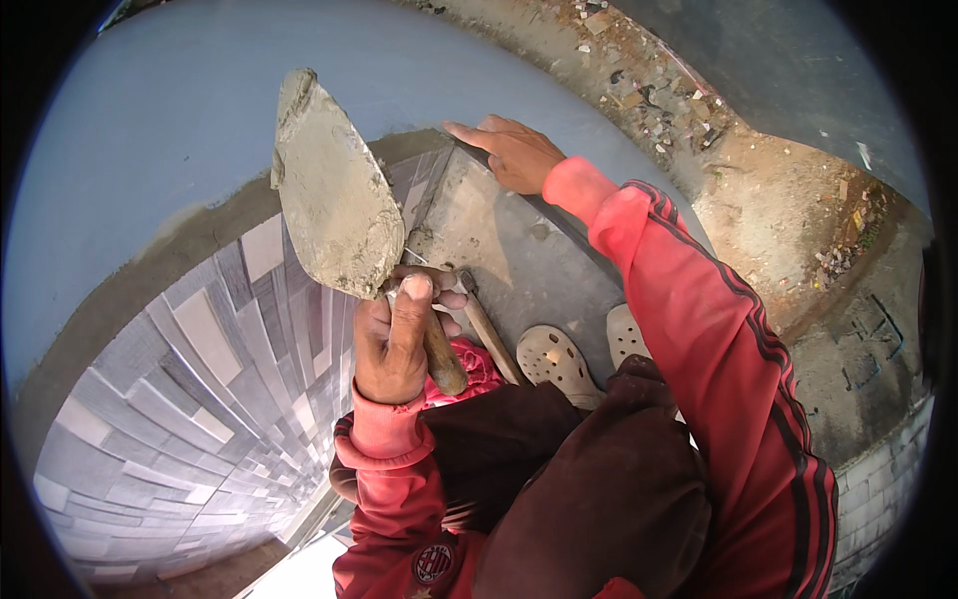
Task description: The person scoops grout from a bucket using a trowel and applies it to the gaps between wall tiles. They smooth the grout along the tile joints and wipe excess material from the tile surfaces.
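Note:
A pointed trowel (334, 190), its blade coated with wet grey mortar, is in my left hand (397, 339). The fingers wrap round the neck and wooden handle, with the thumb on top. The blade is raised in front of the tiled wall face (205, 334), tip pointing away from me. My right hand (514, 155) reaches out to the far end of a grey mortar band (190, 240). Its index finger is stretched along the wall's top edge by the corner, and no tool shows in it. The undersides of its other fingers are partly hidden.
A smooth blue-grey surface (130, 170) curves beyond the mortar band. Below me are a concrete ledge (479, 205), a wooden-handled tool (494, 334), a pink-red cloth (469, 369) and my beige clogs (555, 361). Rubble (689, 115) litters the ground at the far right.

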`<action>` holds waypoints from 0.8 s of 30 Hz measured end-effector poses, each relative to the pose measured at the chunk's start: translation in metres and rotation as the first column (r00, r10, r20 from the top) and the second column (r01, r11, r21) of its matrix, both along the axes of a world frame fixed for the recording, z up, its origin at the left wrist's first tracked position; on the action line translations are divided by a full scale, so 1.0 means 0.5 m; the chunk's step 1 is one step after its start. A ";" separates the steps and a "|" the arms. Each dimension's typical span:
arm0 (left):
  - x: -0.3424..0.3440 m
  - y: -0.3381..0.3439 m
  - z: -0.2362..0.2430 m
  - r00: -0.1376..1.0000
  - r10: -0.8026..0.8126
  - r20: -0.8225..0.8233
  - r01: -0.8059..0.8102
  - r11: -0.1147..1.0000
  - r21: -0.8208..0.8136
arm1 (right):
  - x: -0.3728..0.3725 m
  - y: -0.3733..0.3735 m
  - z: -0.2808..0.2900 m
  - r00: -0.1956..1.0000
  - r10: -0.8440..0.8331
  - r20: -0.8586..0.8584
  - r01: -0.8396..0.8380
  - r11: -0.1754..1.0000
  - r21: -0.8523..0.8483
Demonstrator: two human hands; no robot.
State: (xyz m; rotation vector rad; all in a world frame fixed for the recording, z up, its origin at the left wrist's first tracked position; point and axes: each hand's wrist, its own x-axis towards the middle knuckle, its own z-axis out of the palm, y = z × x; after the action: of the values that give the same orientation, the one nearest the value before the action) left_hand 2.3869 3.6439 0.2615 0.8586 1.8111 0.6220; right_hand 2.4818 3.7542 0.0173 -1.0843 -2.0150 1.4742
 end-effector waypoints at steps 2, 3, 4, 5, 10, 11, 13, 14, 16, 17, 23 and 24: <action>-0.002 0.000 0.008 1.000 -0.004 -0.014 0.003 1.000 -0.012 | -0.015 0.010 -0.002 0.998 0.057 0.003 -0.056 0.997 -0.055; -0.003 0.000 0.008 1.000 -0.007 -0.017 0.007 1.000 -0.020 | -0.018 0.014 -0.005 0.996 0.083 0.006 -0.083 0.993 -0.084; -0.007 -0.001 0.007 1.000 -0.020 -0.005 0.019 0.999 -0.037 | -0.022 0.015 -0.013 0.997 0.079 0.004 -0.079 0.995 -0.064; -0.012 -0.001 0.002 0.999 -0.033 0.009 0.033 0.998 -0.055 | -0.025 0.013 -0.020 0.997 0.074 0.003 -0.074 0.996 -0.045; -0.018 0.026 -0.039 0.997 -0.065 -0.051 0.063 0.997 -0.047 | -0.025 0.005 -0.021 0.997 0.078 0.022 -0.077 0.996 -0.041; -0.023 0.030 -0.043 0.996 -0.065 -0.059 0.063 0.997 -0.042 | -0.026 0.004 -0.019 0.997 0.078 0.028 -0.077 0.997 -0.024; -0.032 0.034 -0.048 0.995 -0.067 -0.072 0.065 0.997 -0.031 | -0.019 0.004 -0.029 0.996 0.081 -0.023 -0.081 0.996 0.021; -0.023 0.041 -0.047 0.996 -0.044 -0.072 0.042 0.999 -0.025 | 0.002 0.008 -0.049 0.994 0.081 -0.072 -0.078 0.996 0.048; -0.024 0.046 -0.044 0.994 -0.061 -0.089 0.060 0.998 -0.010 | 0.016 0.012 -0.056 0.992 0.064 -0.111 -0.058 0.996 0.061; -0.029 0.046 -0.043 0.993 -0.066 -0.102 0.066 0.998 -0.003 | 0.016 0.017 -0.046 0.994 0.045 -0.099 -0.041 0.998 0.048; -0.028 0.052 -0.028 0.982 -0.096 -0.161 0.094 0.995 -0.014 | -0.023 0.016 -0.004 0.999 -0.012 -0.034 0.010 0.997 -0.071; -0.023 0.055 -0.026 0.981 -0.106 -0.165 0.107 0.994 -0.007 | -0.023 0.014 -0.006 1.000 -0.003 -0.007 0.003 0.997 -0.080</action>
State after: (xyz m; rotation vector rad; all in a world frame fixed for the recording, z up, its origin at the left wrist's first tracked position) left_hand 2.3756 3.6713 0.2483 1.0275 1.8980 0.4964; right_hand 2.4705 3.7611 0.0142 -1.1122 -1.9641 1.5667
